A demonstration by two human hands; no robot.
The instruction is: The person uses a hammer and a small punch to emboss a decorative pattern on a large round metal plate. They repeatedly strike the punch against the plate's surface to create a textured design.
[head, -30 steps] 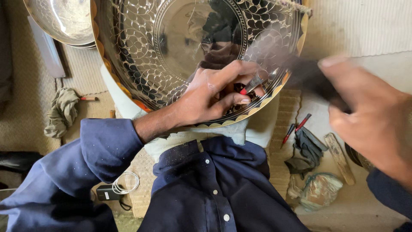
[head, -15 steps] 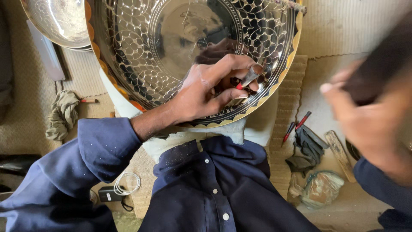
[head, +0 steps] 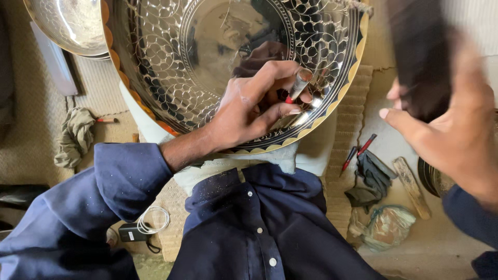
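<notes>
A large round engraved metal plate point(head: 171, 67) with a scalloped orange rim leans toward me over a white cloth point(head: 311, 153). My left hand point(head: 249, 106) rests on the plate's lower part and pinches a short metal chisel point(head: 299, 85) with a red band, tip against the patterned band. My right hand point(head: 446, 124) is raised at the right, blurred, gripping a dark mallet-like block point(head: 420, 52) above the plate's edge.
A second shiny metal bowl point(head: 67, 26) sits at top left. Two red-handled tools point(head: 358, 153), a dark rag point(head: 371, 179), a wooden stick point(head: 412, 186) and a crumpled bag point(head: 386, 225) lie at right. A grey rag point(head: 75, 135) and a coiled white cable point(head: 153, 220) lie at left.
My right hand has swung the dark block upward and to the right. My left hand has kept the chisel on the plate, shifting slightly.
</notes>
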